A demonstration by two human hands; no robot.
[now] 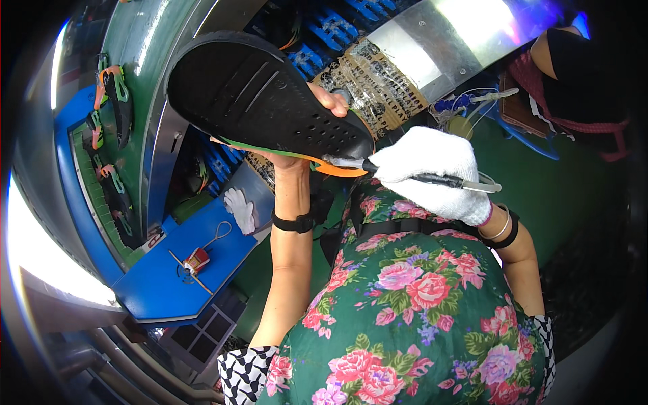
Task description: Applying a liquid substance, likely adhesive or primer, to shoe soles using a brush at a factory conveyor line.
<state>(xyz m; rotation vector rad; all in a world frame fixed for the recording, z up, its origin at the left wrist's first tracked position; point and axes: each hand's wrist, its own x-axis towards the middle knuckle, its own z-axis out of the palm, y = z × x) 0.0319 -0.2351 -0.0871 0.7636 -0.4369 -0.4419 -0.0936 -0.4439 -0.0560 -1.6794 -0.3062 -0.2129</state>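
Observation:
A large black shoe sole (pixel 250 101) with slits, small holes and a green and orange rim is tilted up in front of me. My bare left hand (pixel 289 160) grips it by the side, its thumb and fingers wrapped round the middle and partly hidden behind it. A white knit glove covers my right hand (pixel 432 165), whose fingers are closed round a slim dark-handled brush (pixel 439 179) with a clear tube at its back end. The brush's pale tip touches the orange part of the rim near the sole's narrow end.
At left, a green conveyor (pixel 101 196) carries several black, orange and green shoe pieces. A blue table (pixel 182 283) holds a white glove (pixel 239 210) and a small red-and-white object (pixel 196 261). Taped brown cardboard (pixel 374 88) covers part of a metal panel (pixel 445 50) ahead; blue racks stand behind it.

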